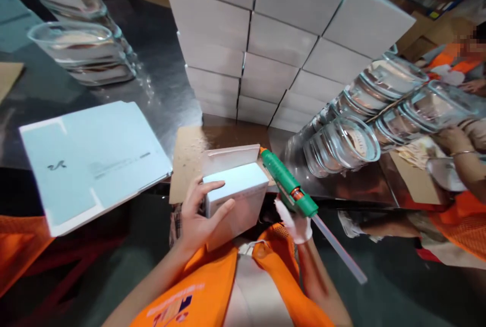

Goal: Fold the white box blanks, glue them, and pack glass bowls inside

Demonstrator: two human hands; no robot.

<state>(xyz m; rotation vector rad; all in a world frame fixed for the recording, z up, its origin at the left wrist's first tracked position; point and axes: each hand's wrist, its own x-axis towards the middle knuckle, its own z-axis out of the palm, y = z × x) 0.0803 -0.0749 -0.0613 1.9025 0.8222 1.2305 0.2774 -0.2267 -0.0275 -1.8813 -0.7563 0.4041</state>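
Note:
My left hand [205, 211] grips a small white box [239, 203] at its left side, thumb on the near face and fingers over the top edge. The box's flap [231, 159] stands raised at the far side. In my right hand [294, 220], which wears a white glove, is a green glue gun [284, 177]. Its orange nozzle touches or nearly touches the flap's right corner; I cannot tell which. A long clear glue stick [339, 248] sticks out of the gun's rear. Beneath the box lies brown cardboard [186, 165] on the table edge.
Stacked white boxes [273, 58] form a wall at the back. Clear plastic tubs stand in stacks at the right [341, 147] and left [87, 53]. Flat white box blanks [94, 160] lie at the left. A co-worker's hand [453, 139] is by the right-hand tubs.

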